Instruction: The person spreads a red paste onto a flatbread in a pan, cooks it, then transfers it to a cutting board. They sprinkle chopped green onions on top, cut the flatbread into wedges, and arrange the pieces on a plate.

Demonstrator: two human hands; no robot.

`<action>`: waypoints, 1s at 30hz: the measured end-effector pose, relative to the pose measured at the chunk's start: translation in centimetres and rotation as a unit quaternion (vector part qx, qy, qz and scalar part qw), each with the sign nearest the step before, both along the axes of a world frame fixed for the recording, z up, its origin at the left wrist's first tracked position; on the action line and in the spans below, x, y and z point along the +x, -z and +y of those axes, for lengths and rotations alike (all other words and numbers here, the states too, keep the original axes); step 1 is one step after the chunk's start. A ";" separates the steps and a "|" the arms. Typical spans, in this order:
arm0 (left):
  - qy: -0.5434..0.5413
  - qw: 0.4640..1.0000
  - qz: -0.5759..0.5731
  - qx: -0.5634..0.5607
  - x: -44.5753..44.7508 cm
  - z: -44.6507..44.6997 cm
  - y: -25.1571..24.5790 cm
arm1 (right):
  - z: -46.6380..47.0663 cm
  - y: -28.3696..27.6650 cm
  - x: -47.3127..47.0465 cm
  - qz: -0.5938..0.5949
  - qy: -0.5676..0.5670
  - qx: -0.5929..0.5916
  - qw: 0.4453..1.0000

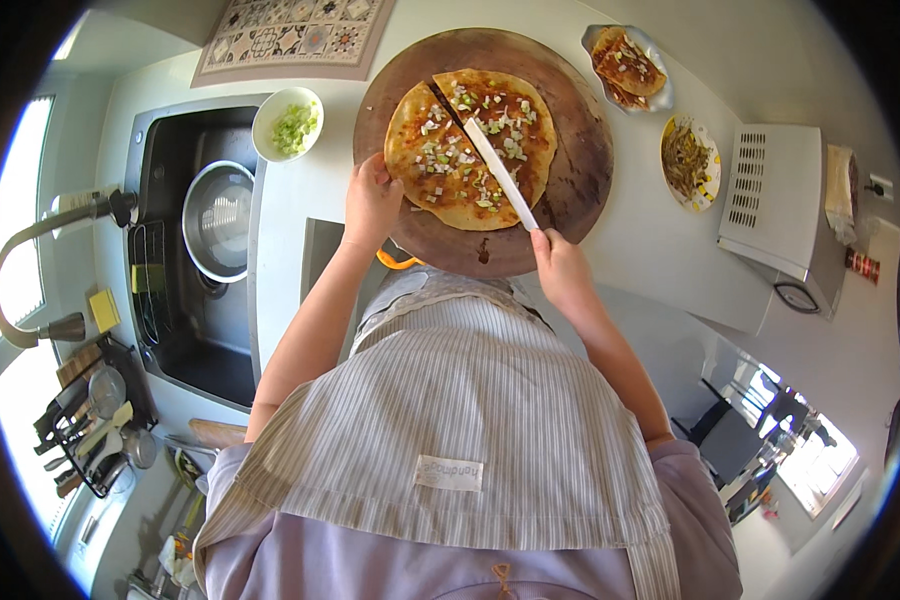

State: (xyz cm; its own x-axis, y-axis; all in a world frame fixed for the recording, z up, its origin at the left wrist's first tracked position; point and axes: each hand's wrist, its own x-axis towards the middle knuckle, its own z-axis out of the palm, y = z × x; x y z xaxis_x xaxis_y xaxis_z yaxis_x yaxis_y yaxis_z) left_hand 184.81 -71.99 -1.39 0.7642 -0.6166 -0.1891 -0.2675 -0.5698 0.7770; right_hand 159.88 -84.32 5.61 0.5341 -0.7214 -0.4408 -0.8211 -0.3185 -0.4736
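A round flatbread (439, 202) spread with brown sauce and chopped scallion lies on a large round brown board (585, 142). A dark slit runs from its far edge towards its middle. My right hand (562, 264) grips the near end of a long, narrow white blade-like tool (504, 176), which lies slantwise over the bread and hides part of it. Beside the left rim of the bread is my left hand (373, 196), fingers curled at the board's edge. Whether those fingers pinch the bread or only rest against it is hidden.
Left of the board stands a white bowl (294, 124) of chopped scallion, beside a sink (195, 330) holding a metal basin (217, 221). Topped flatbread pieces fill a plate (664, 97) at far right. Near it are a dish (712, 169) of brownish shreds and a white appliance (769, 195).
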 end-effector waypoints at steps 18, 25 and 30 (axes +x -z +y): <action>0.085 0.988 -0.127 0.020 -3.0 2.5 -6.7 | -16.0 -2.0 12.6 -0.033 -0.621 -0.151 0.768; 0.122 0.963 -0.215 0.110 -4.1 0.6 -5.4 | -16.0 -2.5 14.1 0.006 -0.630 -0.118 0.768; 0.180 0.932 -0.275 0.156 -3.3 0.0 -3.5 | -16.1 -2.2 14.8 0.037 -0.646 -0.125 0.752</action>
State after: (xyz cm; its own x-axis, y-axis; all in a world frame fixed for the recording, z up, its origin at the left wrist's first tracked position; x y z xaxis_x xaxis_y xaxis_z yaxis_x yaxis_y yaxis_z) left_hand 181.53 -71.98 2.16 0.5537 -0.8315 -0.0436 -0.7928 -0.5425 0.2778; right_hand 174.68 -100.39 7.80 0.8410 0.3139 -0.4406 0.2298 -0.9446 -0.2343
